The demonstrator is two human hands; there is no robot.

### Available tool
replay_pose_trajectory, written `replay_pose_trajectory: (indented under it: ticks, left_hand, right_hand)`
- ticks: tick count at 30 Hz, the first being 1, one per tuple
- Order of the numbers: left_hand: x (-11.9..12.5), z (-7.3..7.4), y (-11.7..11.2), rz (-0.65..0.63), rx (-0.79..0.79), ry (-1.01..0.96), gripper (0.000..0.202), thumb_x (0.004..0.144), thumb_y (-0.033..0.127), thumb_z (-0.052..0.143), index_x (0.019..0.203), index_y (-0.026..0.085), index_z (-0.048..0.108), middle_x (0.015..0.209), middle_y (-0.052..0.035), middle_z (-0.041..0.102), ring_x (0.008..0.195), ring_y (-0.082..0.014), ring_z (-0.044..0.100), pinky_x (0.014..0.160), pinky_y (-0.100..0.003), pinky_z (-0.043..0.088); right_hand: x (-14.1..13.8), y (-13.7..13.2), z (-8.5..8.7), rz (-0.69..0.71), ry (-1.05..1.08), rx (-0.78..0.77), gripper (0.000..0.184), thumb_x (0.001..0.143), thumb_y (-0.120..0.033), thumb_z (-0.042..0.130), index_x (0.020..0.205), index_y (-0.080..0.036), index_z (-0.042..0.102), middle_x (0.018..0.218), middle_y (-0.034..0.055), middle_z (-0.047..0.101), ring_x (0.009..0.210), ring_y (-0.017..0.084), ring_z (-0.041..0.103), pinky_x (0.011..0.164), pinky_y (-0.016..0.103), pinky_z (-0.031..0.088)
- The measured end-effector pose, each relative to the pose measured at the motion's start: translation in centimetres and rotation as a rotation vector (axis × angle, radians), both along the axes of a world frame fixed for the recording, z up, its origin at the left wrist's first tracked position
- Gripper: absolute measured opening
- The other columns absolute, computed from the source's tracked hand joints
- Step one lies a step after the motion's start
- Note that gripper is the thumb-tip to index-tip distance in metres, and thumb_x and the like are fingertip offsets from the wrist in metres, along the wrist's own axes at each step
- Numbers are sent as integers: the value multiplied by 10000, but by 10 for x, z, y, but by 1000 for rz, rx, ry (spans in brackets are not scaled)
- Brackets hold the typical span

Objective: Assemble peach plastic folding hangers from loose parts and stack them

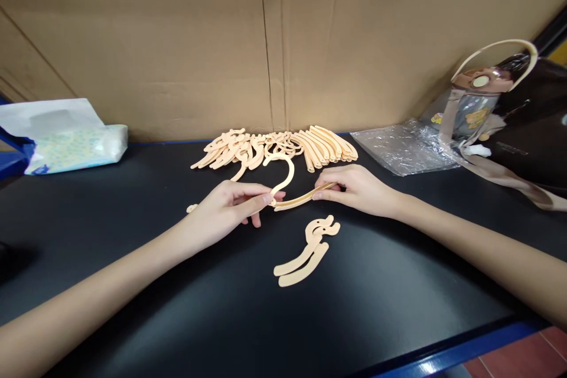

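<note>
Both of my hands hold one peach-coloured plastic hanger (289, 186) just above the black tabletop (133, 236). My left hand (230, 207) pinches it at the base of its hook, fingers closed. My right hand (358, 189) grips the far end of its flat arm, fingers closed too. Behind the hands lies a spread pile of several matching hanger pieces (274, 147). In front of the hands, two more pieces (308, 251) lie stacked flat on the table. A small peach bit (192, 208) rests by my left wrist.
A cardboard wall (266, 41) stands along the back. A pack of tissues in plastic wrap (75, 142) sits at the left. A clear plastic bag (403, 147) and a dark bag with a beige handle (500, 100) lie at the right. The blue table edge (465, 348) runs at the front right.
</note>
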State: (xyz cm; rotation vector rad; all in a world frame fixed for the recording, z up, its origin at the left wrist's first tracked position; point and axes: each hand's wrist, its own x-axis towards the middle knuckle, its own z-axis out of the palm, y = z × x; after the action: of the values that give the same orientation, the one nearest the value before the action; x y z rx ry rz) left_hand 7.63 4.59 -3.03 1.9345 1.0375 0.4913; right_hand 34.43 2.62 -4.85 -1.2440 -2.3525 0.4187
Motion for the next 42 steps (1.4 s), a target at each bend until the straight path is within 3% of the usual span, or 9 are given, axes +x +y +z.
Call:
replay_pose_trajectory:
  ticks: [4, 23, 35, 42]
  left_hand:
    - [-1, 0, 1, -3, -20, 7, 415, 820, 544, 566, 994, 228, 771, 592, -6, 660, 581, -165, 606, 499, -245, 422]
    - [-1, 3, 3, -18, -104, 17, 356, 765, 524, 661, 959, 233, 728, 816, -29, 740, 762, -199, 685, 589, -257, 501]
    - [-1, 1, 2, -56, -59, -6, 290, 797, 485, 629, 864, 206, 674, 755, -17, 686, 717, -174, 651, 607, -270, 490]
    - [-5, -3, 7, -66, -87, -7, 267, 794, 479, 637, 880, 229, 677, 742, -10, 714, 684, -169, 639, 628, -286, 499]
  right_hand:
    - [1, 1, -1, 4, 2, 9, 342, 945, -475, 573, 821, -169, 661, 658, -36, 545, 617, 115, 472, 618, 238, 325]
    - [-1, -1, 0, 52, -25, 170, 391, 979, -505, 483, 828, -172, 623, 765, 13, 602, 720, 149, 552, 655, 252, 367]
    - [-2, -3, 4, 75, -30, 202, 376, 985, -488, 474, 842, -172, 621, 794, 24, 594, 762, 160, 559, 669, 264, 382]
    - [-3, -10, 11, 77, -148, 355, 404, 1003, -490, 415, 877, -172, 630, 828, 43, 611, 746, 166, 560, 655, 274, 382]
